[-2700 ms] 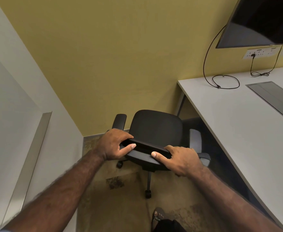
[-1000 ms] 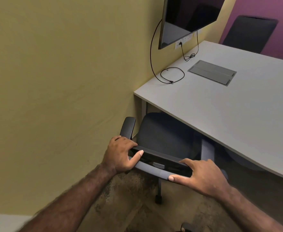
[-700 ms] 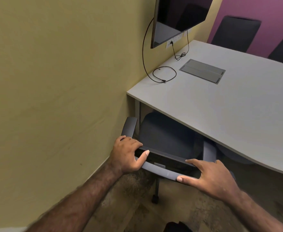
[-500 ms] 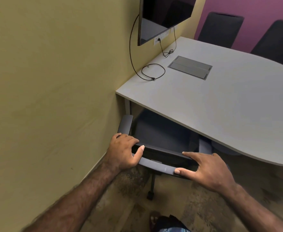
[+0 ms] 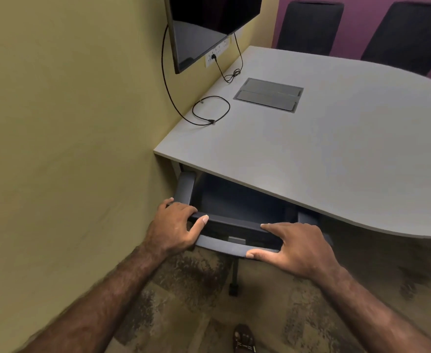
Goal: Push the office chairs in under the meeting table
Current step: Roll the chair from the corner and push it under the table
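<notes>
The dark chair (image 5: 234, 207) sits with its seat tucked beneath the near edge of the grey table (image 5: 336, 154), facing in under it; its backrest top runs left to right, roughly along that edge. The left hand (image 5: 173, 228) grasps the left end of the backrest, fingers over the top and thumb curled on the near side. The right hand (image 5: 295, 247) rests on the right end with fingers nearly straight, thumb beneath the rim. A yellow wall (image 5: 69, 123) stands close on the chair's left. Two more chairs (image 5: 309, 26) stand at the far side. On the table lie one looped cable (image 5: 210, 110) and one cover plate (image 5: 269, 94); a screen (image 5: 209, 24) hangs above.
</notes>
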The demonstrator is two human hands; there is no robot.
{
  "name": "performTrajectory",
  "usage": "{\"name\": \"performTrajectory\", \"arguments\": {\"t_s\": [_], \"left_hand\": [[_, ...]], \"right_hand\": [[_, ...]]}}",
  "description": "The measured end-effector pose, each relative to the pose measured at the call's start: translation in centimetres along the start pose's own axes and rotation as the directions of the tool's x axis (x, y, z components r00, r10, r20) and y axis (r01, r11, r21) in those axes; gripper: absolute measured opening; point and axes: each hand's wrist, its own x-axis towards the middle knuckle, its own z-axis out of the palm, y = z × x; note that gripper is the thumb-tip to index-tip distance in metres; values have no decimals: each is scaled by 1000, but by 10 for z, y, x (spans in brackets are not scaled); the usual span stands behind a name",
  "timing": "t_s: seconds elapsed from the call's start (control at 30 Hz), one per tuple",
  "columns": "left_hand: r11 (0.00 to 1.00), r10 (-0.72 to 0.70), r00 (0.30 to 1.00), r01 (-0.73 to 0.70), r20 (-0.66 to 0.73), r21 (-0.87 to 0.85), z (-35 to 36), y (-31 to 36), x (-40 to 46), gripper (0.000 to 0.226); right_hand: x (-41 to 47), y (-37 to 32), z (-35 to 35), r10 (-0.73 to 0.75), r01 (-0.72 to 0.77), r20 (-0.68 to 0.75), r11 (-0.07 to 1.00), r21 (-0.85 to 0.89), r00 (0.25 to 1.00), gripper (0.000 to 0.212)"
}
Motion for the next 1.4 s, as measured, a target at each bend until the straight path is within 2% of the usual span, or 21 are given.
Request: {"name": "performTrajectory", "arguments": {"t_s": [0.4,0.7,0.87,1.17,1.4], "left_hand": [[999,43,999,-43,-19,31,3,-38,84,59],[991,131,991,-131,-24,14,4,-65,145,61],[976,193,978,-200,-74,-90,0,-102,176,55],[965,245,967,-250,-75,-72,-2,-142,212,61],[960,256,964,-263,-78,-100,-3,-144,216,62]], "right_hand": [[78,7,2,-43,42,-32,999,-27,999,116],[126,3,9,82,-83,-105,997,1,991,108],[154,-18,18,145,-148,-169,989,-6,975,104],[187,-49,27,194,-196,-186,981,6,963,105],[195,-48,24,213,-225,-218,974,-28,952,104]]}}
